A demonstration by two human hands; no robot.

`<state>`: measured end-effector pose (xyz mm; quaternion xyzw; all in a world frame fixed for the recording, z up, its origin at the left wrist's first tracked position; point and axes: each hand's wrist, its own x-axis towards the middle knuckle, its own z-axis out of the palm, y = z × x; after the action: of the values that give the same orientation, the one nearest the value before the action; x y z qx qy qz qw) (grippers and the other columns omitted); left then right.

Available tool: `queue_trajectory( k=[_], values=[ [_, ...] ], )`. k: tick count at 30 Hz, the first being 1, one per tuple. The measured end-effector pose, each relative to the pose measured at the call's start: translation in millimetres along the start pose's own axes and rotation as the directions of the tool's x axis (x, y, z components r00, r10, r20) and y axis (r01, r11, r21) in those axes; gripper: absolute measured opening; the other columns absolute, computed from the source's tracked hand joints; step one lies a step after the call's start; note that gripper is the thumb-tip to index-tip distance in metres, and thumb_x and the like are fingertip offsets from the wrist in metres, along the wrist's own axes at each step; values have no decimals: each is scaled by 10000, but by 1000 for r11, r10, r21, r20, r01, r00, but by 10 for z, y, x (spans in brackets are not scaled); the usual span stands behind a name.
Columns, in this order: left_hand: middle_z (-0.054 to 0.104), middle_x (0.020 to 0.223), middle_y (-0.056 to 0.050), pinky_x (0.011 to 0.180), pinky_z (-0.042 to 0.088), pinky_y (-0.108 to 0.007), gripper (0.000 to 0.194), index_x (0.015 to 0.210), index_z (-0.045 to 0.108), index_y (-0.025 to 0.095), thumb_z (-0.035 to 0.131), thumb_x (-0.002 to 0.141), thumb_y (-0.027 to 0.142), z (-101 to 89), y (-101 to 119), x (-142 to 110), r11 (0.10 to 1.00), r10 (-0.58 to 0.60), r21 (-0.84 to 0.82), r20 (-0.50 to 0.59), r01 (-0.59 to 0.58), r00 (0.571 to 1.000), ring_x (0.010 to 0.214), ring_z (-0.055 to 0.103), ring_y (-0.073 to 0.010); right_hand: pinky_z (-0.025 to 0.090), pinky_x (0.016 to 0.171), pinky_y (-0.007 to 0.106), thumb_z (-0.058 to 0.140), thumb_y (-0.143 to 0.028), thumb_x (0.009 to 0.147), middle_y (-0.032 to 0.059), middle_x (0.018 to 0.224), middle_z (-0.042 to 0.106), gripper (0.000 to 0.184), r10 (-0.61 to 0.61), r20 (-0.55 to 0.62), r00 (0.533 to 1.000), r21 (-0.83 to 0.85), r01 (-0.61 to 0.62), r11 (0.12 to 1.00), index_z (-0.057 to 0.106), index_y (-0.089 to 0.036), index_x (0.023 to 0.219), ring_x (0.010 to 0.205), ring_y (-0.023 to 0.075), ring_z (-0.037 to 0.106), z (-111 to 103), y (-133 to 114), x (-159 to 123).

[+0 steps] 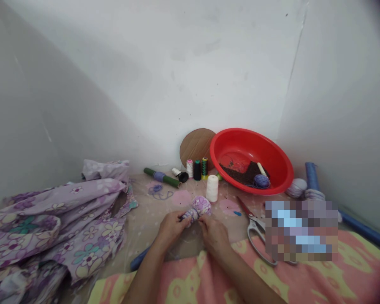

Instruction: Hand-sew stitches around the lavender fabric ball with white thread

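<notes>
Both my hands meet low in the middle of the view on a small bundle of purple floral cloth (199,207). My left hand (172,228) pinches the bundle's left end with closed fingers. My right hand (213,231) has its fingers curled round the lower right side of the bundle. The bundle's rounded top pokes out above my fingers. A white thread cone (212,188) stands just behind it.
A red basin (274,156) with dark cloth and a purple yarn ball leans at the back right, with a cardboard disc (194,145) beside it. Thread spools (196,169) and a green roll (161,177) stand behind. Scissors (256,230) lie right. Purple floral fabric (50,219) is piled left.
</notes>
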<state>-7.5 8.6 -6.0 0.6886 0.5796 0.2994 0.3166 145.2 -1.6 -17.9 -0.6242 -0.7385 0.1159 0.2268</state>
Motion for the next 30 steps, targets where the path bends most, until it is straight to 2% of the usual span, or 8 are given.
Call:
queue_trajectory(
  k=[11, 19, 30],
  values=[
    [648, 786, -23, 610, 360, -209, 383, 905, 638, 155, 418, 716, 405, 12, -58, 24, 996, 71, 60, -24, -70, 997, 691, 532, -151, 345, 589, 228, 367, -231, 798, 38, 766, 646, 233, 6, -23, 1000, 92, -3, 996, 597, -224, 833, 739, 163, 579, 46, -35, 20],
    [654, 794, -30, 624, 366, -217, 408, 913, 640, 159, 428, 694, 429, -4, -16, 1, 999, 19, 42, -14, -18, 1000, 720, 533, -166, 364, 624, 228, 390, -216, 776, 35, 764, 641, 216, 7, -50, 999, 188, 2, 982, 604, -209, 804, 732, 158, 567, 79, -24, 30],
    [630, 697, -12, 511, 310, -194, 399, 878, 640, 157, 412, 709, 438, -4, -62, 15, 996, 64, 61, -7, -63, 998, 621, 513, -135, 402, 652, 222, 399, -182, 725, 18, 765, 646, 254, -148, -28, 989, 536, 140, 833, 646, -172, 782, 717, 140, 557, 200, 136, 114]
  ],
)
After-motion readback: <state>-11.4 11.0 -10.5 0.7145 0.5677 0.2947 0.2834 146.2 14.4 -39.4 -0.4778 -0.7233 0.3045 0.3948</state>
